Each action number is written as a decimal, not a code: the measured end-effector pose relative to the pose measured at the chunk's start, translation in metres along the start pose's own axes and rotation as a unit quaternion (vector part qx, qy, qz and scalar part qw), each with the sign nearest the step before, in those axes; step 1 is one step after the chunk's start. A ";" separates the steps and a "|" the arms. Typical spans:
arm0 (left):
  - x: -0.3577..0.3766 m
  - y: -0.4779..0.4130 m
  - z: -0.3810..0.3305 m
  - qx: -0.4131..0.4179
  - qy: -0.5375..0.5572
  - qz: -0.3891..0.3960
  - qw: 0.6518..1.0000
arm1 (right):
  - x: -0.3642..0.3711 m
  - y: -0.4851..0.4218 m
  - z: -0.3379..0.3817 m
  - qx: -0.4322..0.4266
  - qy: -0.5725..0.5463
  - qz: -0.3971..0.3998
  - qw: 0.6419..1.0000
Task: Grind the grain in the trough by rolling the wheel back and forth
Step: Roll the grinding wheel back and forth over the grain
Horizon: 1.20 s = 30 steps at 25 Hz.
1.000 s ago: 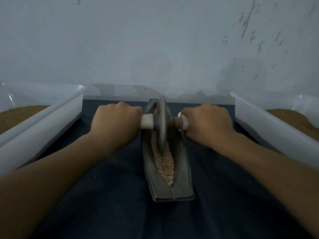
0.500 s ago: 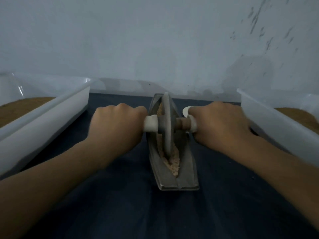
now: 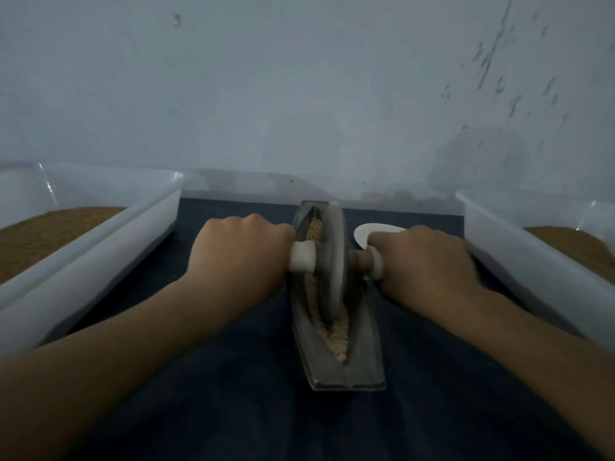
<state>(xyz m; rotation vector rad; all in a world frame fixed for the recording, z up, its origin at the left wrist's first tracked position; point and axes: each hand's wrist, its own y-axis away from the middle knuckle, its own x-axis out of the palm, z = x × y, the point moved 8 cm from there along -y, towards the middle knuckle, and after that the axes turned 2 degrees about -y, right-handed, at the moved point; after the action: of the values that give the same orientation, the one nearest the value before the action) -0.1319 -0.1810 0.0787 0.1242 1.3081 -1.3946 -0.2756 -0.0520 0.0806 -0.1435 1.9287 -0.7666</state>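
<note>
Both fists stay wrapped, left hand [image 3: 243, 261] and right hand [image 3: 426, 264] with fingers [image 3: 263, 231] curled round the axle handles [image 3: 301, 261]. The wheel [image 3: 332, 261] between them has rolled slightly toward you along the trough [image 3: 364, 361], baring grain [image 3: 314, 229] beyond your fingers, so grinding continues.

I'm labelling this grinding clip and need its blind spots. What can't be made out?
Head view:
- Both handle ends: wrapped inside the left hand and right hand.
- A white flat object behind the right hand: partly covered, unidentifiable.
- Any grain beneath the wheel: hidden by it in the trough.
- The left bin and right bin: cut off by frame edges.
</note>
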 end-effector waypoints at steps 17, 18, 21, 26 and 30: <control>0.044 -0.037 0.017 -0.103 0.106 0.145 0.978 | 0.013 -0.069 0.010 0.032 0.001 0.091 0.995; 0.043 -0.033 0.018 -0.090 0.119 0.156 0.976 | 0.014 -0.067 0.009 0.013 -0.005 0.110 0.994; 0.014 -0.004 0.016 0.023 0.077 0.076 0.994 | 0.002 -0.020 0.004 -0.056 -0.033 0.049 0.997; 0.006 0.000 0.014 0.013 0.000 0.043 0.999 | 0.004 -0.005 -0.002 0.002 0.005 -0.031 0.999; 0.031 -0.030 0.020 -0.115 0.078 0.178 0.974 | 0.022 -0.059 0.001 0.042 -0.033 0.104 0.993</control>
<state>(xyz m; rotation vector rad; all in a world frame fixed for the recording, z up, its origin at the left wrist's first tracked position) -0.1529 -0.2231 0.0822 0.3023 1.4848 -0.9386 -0.2980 -0.1081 0.0970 0.0822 1.8113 -0.6931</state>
